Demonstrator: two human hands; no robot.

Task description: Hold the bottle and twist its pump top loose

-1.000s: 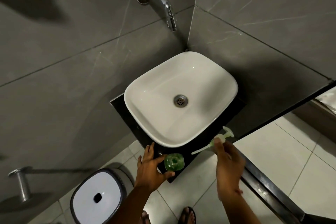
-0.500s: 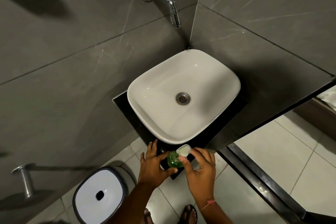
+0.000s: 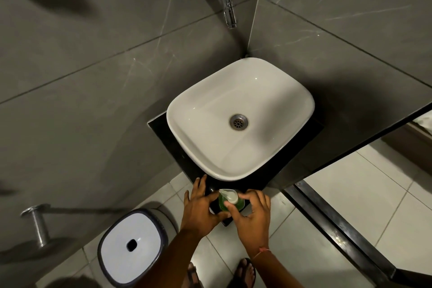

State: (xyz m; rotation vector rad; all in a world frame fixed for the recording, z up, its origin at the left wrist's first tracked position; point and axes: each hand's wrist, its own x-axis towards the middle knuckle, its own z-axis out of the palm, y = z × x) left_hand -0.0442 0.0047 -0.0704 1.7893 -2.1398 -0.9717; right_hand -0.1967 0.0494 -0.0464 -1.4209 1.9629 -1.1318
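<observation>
Green liquid shows through the clear plastic of the soap bottle [image 3: 230, 203], which stands on the near corner of the black tabletop [image 3: 275, 170], at about 6 o'clock from the white basin [image 3: 268, 82] and just beside its front rim. The left hand [image 3: 202, 208] grips the bottle's side from 9 o'clock, thumb curled toward the body and fingers spread over the tabletop edge. The right hand [image 3: 253, 211] comes in from 3 o'clock, its thumb and fingers pinching the white pump head [image 3: 230, 195] that sits on the bottle's neck. Judging by its look, the bottle is a light, thin-walled thing: stiff enough to stand, but likely to dent under a hard squeeze, and slippery if soap or water has run down it. The sounder hold is low on the body, where the walls are widest, with the other hand on the collar under the pump and not on the thin spout, which could flex or snap. Standing so close to the corner, it could tip off toward the floor if pushed sideways. A chrome tap [image 3: 224, 0] juts from the grey wall at 12 o'clock, and a lidded white bin [image 3: 133, 244] sits on the floor at 8 o'clock.
</observation>
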